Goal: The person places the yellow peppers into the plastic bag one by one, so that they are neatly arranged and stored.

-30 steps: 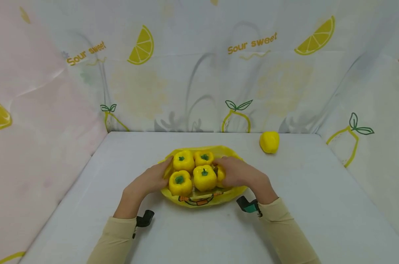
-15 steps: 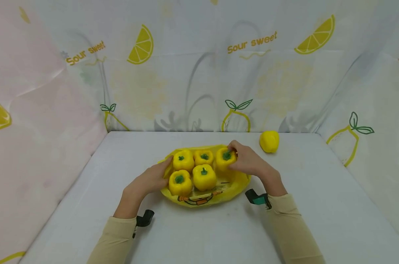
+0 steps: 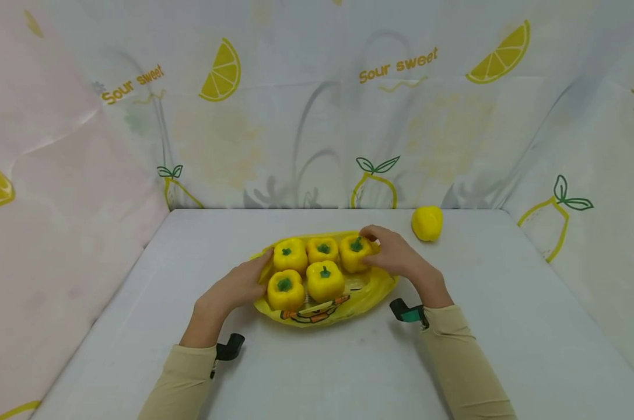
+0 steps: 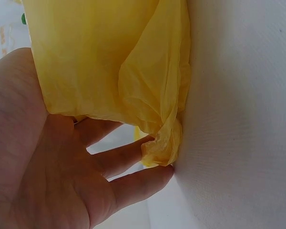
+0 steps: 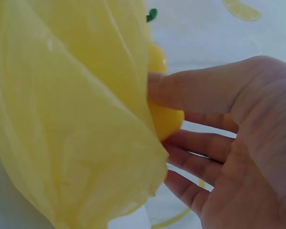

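A yellow plastic bag (image 3: 366, 287) lies flat on the white table (image 3: 317, 361) with several yellow bell peppers on it. My right hand (image 3: 371, 248) grips the back-right pepper (image 3: 352, 256), thumb and fingers round its side; in the right wrist view the thumb of that hand (image 5: 174, 138) presses the pepper (image 5: 168, 123) beside the bag's film (image 5: 62, 119). My left hand (image 3: 261, 271) rests with straight fingers against the bag's left edge, next to the front-left pepper (image 3: 285, 289). Seen from the left wrist, that hand (image 4: 133, 167) touches the bag's crumpled edge (image 4: 162, 143).
One more yellow pepper (image 3: 427, 223) lies alone on the table at the back right, near the lemon-print cloth wall (image 3: 317, 116). Cloth walls close in the table on the left, back and right. Bare table surface (image 4: 238, 119) lies in front of the bag.
My right hand carried a pepper from the bag's front right to the back row, beside the middle pepper. The left hand stayed at the bag's left edge.
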`<state>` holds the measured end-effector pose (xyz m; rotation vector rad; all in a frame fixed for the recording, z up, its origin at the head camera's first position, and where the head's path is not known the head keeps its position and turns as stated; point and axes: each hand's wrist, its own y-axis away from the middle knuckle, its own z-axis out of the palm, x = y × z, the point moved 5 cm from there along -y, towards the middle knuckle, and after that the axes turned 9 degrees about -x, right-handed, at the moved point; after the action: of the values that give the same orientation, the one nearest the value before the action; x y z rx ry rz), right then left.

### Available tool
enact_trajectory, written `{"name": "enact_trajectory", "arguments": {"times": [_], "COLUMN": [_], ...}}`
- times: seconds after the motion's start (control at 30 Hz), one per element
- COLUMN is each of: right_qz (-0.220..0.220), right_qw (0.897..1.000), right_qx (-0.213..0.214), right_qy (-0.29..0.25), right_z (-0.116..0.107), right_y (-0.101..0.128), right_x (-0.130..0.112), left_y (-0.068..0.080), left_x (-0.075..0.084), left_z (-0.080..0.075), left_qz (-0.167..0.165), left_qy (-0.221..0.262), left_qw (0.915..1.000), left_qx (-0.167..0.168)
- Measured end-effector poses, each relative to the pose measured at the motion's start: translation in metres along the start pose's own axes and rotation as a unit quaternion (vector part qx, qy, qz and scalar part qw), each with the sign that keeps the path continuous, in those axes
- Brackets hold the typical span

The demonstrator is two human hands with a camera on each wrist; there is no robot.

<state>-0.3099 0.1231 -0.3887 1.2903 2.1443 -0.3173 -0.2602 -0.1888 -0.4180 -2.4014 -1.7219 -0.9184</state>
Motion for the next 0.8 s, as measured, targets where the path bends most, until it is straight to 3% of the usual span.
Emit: {"name": "enact_trajectory", "arguments": {"times": [0.23, 0.47, 0.8], "right_qz": [-0.003, 0.049, 0.114], "right_qw": [0.999, 0.993, 0.968], "right_qx": [0.029, 0.099, 0.222], "right_qy": [-0.036, -0.041, -0.019], "right_z": [-0.021, -0.047, -0.070], "right_y": [0.008, 0.016, 0.022], "right_x": [0.015, 0.048, 0.083], "left_y": [0.000, 0.000, 0.000], "left_x": [0.001, 0.000, 0.000], "left_z": [-0.001, -0.001, 0.000], "left_qz": [0.003, -0.001, -0.004], "left_qy": [0.001, 0.001, 0.008], "left_qw": [1.0000, 1.0000, 0.9999], "left_qx": [0.000, -0.003, -0.004]}}
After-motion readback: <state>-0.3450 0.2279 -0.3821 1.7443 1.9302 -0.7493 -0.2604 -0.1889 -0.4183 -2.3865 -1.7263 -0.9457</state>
